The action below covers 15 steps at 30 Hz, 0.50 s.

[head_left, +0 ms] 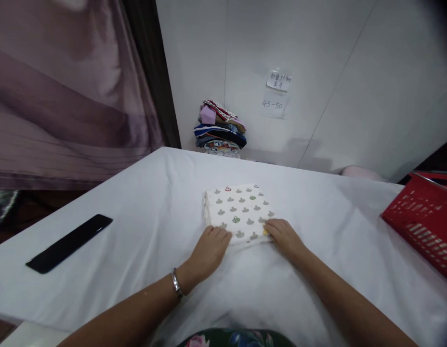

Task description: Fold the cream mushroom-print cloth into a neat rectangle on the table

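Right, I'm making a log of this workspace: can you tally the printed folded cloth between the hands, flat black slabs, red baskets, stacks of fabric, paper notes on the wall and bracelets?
Printed folded cloth: 1
Flat black slab: 1
Red plastic basket: 1
Fabric stack: 1
Paper notes: 2
Silver-coloured bracelet: 1
Total: 7

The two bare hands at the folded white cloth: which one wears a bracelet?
The left hand, at the near left corner of the folded white cloth with mushroom-like prints: a shiny silver-coloured bracelet circles its wrist, while the right hand has none.
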Each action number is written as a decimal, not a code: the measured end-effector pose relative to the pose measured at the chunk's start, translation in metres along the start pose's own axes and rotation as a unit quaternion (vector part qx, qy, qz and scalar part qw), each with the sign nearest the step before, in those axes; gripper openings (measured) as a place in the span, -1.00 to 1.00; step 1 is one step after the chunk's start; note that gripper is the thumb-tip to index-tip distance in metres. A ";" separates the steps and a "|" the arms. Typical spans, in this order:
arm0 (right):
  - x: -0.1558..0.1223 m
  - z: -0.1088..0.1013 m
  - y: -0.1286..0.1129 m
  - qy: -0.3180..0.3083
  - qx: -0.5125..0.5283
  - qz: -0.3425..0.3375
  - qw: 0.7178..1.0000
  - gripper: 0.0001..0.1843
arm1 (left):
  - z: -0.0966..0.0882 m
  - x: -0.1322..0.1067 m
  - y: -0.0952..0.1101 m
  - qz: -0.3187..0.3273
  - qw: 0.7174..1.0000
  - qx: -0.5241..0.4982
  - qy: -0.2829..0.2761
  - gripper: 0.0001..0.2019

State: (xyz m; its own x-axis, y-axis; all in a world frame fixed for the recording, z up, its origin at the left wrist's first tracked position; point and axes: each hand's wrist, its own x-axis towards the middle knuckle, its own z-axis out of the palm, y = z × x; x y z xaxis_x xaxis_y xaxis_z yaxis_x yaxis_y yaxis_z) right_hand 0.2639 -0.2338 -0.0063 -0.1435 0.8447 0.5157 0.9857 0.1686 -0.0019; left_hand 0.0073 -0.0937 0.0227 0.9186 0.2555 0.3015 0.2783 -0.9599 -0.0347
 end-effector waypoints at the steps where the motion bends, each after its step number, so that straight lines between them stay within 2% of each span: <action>1: -0.003 0.002 -0.001 -0.002 0.006 -0.002 1.000 -0.64 | 0.004 -0.003 0.003 -0.007 1.000 -0.003 0.001 -0.67; 5: -0.010 0.011 -0.005 0.019 0.017 0.005 1.000 -0.61 | 0.012 -0.011 0.009 -0.045 0.999 -0.011 0.013 -0.65; 9: -0.016 0.018 -0.004 0.035 0.037 0.021 0.999 -0.55 | 0.009 -0.017 0.012 -0.079 0.996 -0.036 0.030 -0.60; 12: -0.013 0.011 -0.005 0.010 0.072 0.044 0.996 -0.51 | 0.005 -0.024 0.012 -0.090 0.992 -0.081 0.027 -0.55; 15: 0.008 -0.005 -0.011 -0.004 0.107 0.068 0.992 -0.50 | 0.000 -0.029 0.012 -0.094 0.987 -0.125 0.024 -0.50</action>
State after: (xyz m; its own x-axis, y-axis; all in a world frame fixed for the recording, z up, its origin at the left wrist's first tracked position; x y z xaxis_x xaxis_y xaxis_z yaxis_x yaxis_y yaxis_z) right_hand 0.2527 -0.2310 0.0021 -0.0125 0.8712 0.4907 0.9548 0.1561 -0.2529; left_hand -0.0156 -0.1128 0.0132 0.8409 0.4322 0.3258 0.3594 -0.8960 0.2609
